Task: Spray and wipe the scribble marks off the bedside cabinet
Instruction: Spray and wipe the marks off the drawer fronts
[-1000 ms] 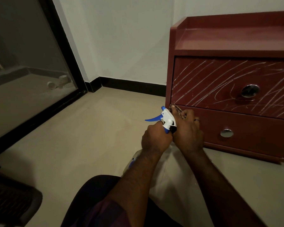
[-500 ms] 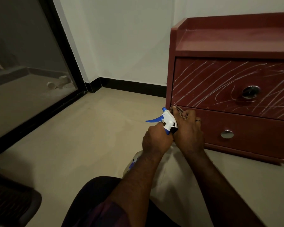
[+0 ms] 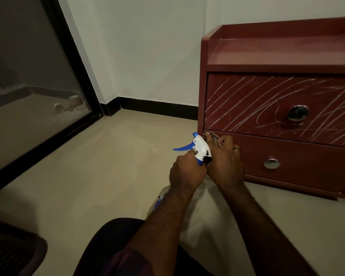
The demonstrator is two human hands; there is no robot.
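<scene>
The reddish-brown wooden bedside cabinet (image 3: 277, 54) stood on the beige floor (image 3: 108, 166) at the right, before the white wall (image 3: 147, 56), with the dark-framed glass door (image 3: 28, 96) at the left. White scribble marks (image 3: 237, 96) lay across its upper drawer (image 3: 253, 116). Before the cabinet's left edge, the left hand (image 3: 185, 172) gripped the white-and-blue plastic spray bottle (image 3: 200, 147) just left of the right hand (image 3: 225, 162), which held a patterned cloth (image 3: 213, 137) at that drawer's lower corner.

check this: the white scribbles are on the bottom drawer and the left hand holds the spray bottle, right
Not quite. The head view shows the white scribbles on the top drawer, not the bottom drawer, which looks unmarked. The left hand does hold the spray bottle.
</scene>
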